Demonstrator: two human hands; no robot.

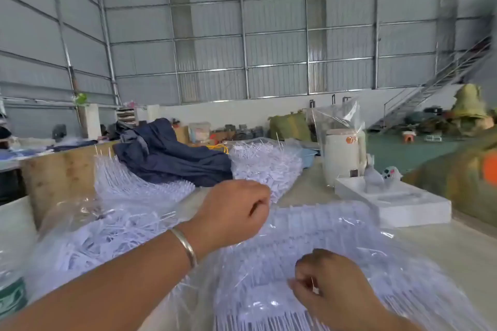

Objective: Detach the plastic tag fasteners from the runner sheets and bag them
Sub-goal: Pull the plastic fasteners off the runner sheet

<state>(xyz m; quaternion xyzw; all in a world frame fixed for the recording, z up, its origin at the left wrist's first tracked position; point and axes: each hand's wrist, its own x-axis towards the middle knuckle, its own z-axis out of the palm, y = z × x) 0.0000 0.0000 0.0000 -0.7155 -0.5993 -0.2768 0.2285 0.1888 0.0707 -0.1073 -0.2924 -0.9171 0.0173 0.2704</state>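
A wide heap of white runner sheets [336, 226] with rows of thin plastic tag fasteners covers the table in front of me. My left hand [234, 212], a metal bangle on its wrist, reaches across the heap with fingers curled; what it holds is hidden behind the knuckles. My right hand [325, 285] rests low on the sheets and pinches a thin fastener between thumb and fingers. A clear plastic bag [80, 239] at the left holds loose detached fasteners. A second clear bag [266, 161] of fasteners lies further back.
A dark blue garment [172, 156] lies behind the piles. More runner sheets [126, 180] fan out at the back left. A white foam tray [403, 204] and a white canister [341, 158] in plastic stand at the right. A bottle [10, 293] sits at the left edge.
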